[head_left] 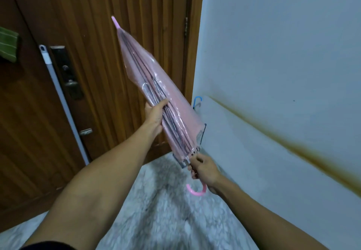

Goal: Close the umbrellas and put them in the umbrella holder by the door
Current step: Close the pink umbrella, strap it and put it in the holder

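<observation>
Pink umbrella [156, 101] is folded, held in the air in front of the wooden door [93, 34], tilted with its tip up-left and its handle down-right. Canopy is thin translucent pink plastic, glossy and wrinkled, gathered loosely around dark metal ribs; clear edge with dark trim hangs out near the lower end. Tip is a short pink plastic spike. Handle is a smooth pink plastic J-hook [196, 190], showing just below the right hand.

Left hand [154, 115] wraps the folded canopy about midway, fingers curled round the ribs and plastic. Right hand [203, 168] grips the shaft at the bottom of the canopy, just above the hook, fingers closed on it.

Door is brown wood with vertical grooved slats, dark metal lock plate and knob [68, 75] on its left side. A grey pole with a white top end [58, 93] leans against the door near the lock. Blue curved hook handle [197, 101] sticks up at the door's right edge, beside the white wall [283, 44]; what it stands in is hidden. Wall has a brown stain streak [293, 148] running diagonally. Floor is pale grey mottled stone [160, 200], blurred.
</observation>
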